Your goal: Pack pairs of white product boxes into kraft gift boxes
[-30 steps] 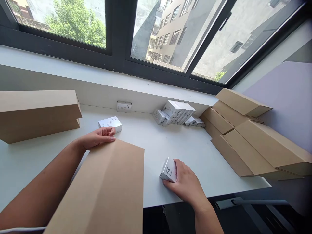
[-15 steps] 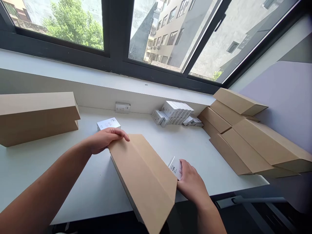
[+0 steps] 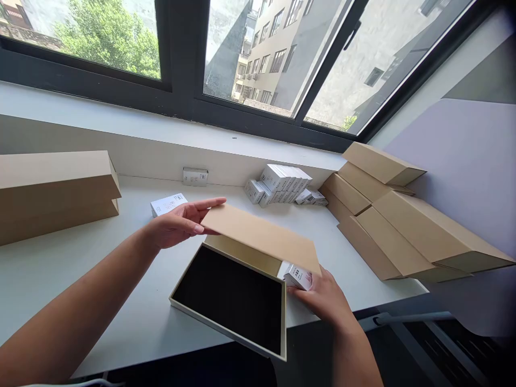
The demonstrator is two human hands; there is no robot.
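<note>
A brown cardboard box with a black-lined tray [image 3: 231, 295] lies tilted over the front edge of the white table. Its hinged lid [image 3: 262, 234] is raised and leans back. My left hand [image 3: 181, 220] holds the lid by its left end, index finger stretched along the far edge and thumb apart on the near side. Partly behind the lid's right corner, my right hand [image 3: 322, 298] grips a small white carton [image 3: 299, 278] with printing on it, right beside the tray's corner. Another white carton [image 3: 169, 204] lies flat behind my left wrist.
Brown boxes [image 3: 423, 231] are piled at the right, and more brown boxes [image 3: 56, 188] stand at the left. Several white cartons [image 3: 282, 180] are stacked by the back wall, with a single carton [image 3: 195, 176] to their left. Windows [image 3: 253, 59] rise behind the table [image 3: 133, 290].
The brown box has gone from closed to open, its lid swung up and away, baring the black inside. My left hand has turned and its fingers have spread. The right hand still holds the carton.
</note>
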